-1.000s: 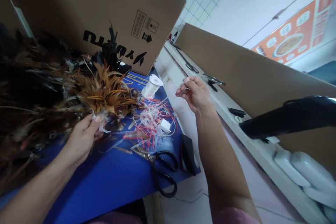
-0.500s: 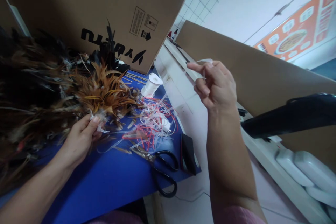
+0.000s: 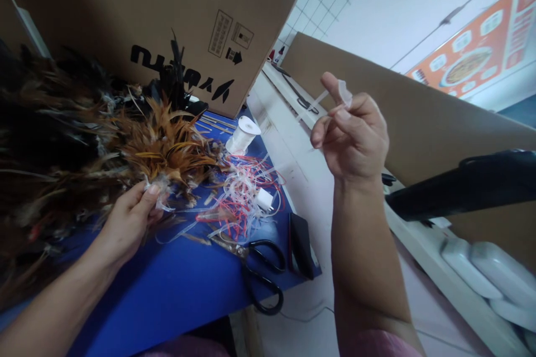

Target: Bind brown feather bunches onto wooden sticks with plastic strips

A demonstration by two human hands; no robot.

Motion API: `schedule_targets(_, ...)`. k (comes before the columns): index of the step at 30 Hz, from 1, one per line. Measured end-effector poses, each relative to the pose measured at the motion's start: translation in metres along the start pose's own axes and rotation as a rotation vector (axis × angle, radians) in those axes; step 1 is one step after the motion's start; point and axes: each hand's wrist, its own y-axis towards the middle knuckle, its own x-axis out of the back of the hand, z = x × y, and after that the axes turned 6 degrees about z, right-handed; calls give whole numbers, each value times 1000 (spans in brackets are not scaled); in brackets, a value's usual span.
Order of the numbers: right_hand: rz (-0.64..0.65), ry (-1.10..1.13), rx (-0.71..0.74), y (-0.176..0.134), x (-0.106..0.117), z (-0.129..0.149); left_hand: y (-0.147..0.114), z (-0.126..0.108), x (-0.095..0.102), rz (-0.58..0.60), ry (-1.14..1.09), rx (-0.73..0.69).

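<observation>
My left hand [image 3: 136,203] is closed on the bound end of a bundle of brown feathers [image 3: 163,145], thumb pressed on the clear wrapping. Loose ends of clear plastic stick out by the thumb. Raised off to the right, my right hand [image 3: 354,128] holds a translucent white plastic ribbon [image 3: 344,93], which loops over the index finger and trails left. Its thumb is pressed down and the index finger points up. A white spool [image 3: 243,135] stands on the blue tabletop [image 3: 167,284], beside a tangle of red and clear strips [image 3: 247,192].
Black-handled scissors [image 3: 262,273] lie near the table's front edge beside a dark phone [image 3: 300,245]. A white plug adapter [image 3: 265,199] sits among the strips. Dark feathers [image 3: 50,139] pile up at left, before a large cardboard box [image 3: 176,5]. Thin sticks [image 3: 215,122] lie behind the spool.
My right hand has turned and moved slightly right, its index finger swinging from pointing left to pointing up with the ribbon over it. My left hand and the feathers stay put.
</observation>
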Motion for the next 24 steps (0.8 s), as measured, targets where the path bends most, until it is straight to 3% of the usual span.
schedule_targets(5,12,-49,156,2,1,10,1,1,1,-24,8,0)
schedule_targets(9,19,-196,137,3,3,10,0,-3,-1,0,-21,-13)
schedule_targets(13,134,-41,139,3,6,3,-2,-5,-2,23,-32,3)
schedule_targets(17,138,112,230,5,12,0,-1,-2,-1,-1,-30,0)
schedule_targets(21,213,-99,252,11,22,-3,1,-1,-1,-4,-25,0)
schedule_targets(24,118,-151,347,13,28,-3,1,-1,-1,-17,-26,1)
